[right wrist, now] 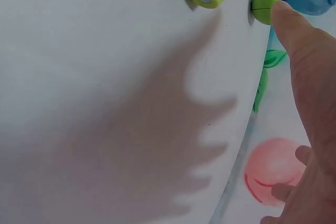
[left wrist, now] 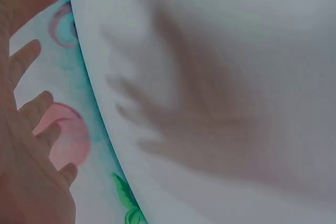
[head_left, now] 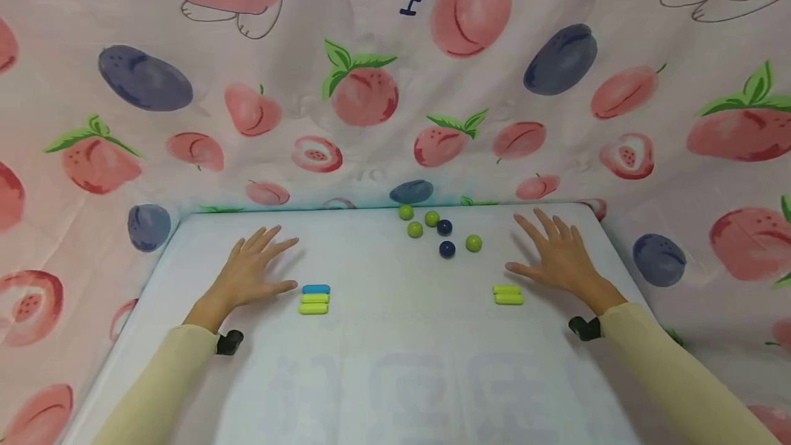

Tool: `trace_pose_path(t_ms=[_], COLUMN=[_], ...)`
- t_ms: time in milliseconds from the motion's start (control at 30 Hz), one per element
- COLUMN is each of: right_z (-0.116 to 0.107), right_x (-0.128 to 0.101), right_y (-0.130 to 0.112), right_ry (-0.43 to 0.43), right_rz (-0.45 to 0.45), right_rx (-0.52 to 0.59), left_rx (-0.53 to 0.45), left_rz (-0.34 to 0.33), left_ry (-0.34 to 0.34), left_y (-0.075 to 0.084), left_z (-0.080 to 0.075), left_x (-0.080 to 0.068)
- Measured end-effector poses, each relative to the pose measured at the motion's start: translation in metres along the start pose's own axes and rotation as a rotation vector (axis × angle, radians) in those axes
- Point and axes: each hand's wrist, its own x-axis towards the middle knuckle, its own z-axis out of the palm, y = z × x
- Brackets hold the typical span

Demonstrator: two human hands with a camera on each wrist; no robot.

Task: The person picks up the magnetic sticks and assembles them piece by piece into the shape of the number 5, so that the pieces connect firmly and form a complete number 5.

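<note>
The left hand [head_left: 250, 273], at centre left of the frame, and the right hand [head_left: 556, 259], at centre right, are spread wide, fingers apart, and neither has hold of anything. Their shadows fall apart from them on the worktop [head_left: 395, 356], so both look raised above it.

In the head view, the left thumb points at a blue bar [head_left: 316, 289], just beside it; 2 yellow bars [head_left: 314, 299] lie below that in a row, left of the frame's middle. Another 2 yellow bars [head_left: 509, 299] lie side by side below the right thumb. Near the back edge, right of upper centre, are 4 green balls [head_left: 473, 243] and 2 navy balls [head_left: 447, 249], loosely scattered.

The step in hand looks like a pause, with no piece being handled. Taking up any piece would call for lowering 1 hand and closing thumb and fingertips lightly; the balls could roll if nudged.
</note>
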Motion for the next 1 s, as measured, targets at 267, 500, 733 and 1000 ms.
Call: trace_pose_path(t_ms=[267, 500, 733, 1000], right_z=[0.002, 0.011, 0.019, 0.023], right_x=[0.018, 0.033, 0.044, 0.05], right_y=[-0.007, -0.019, -0.036, -0.046], right_ry=[-0.034, -0.135, -0.19, -0.133], right_rz=[-0.095, -0.161, -0.175, -0.222], right_rx=[0.133, 0.339, 0.498, 0.549], left_rx=[-0.196, -0.363, -0.437, -0.475], left_rz=[0.0, -0.006, 0.009, 0.01], left_ry=[-0.069, -0.15, -0.189, -0.214], left_y=[0.016, 0.024, 0.029, 0.031], left_z=[0.004, 0.009, 0.013, 0.015], left_x=[0.01, 0.016, 0.017, 0.019])
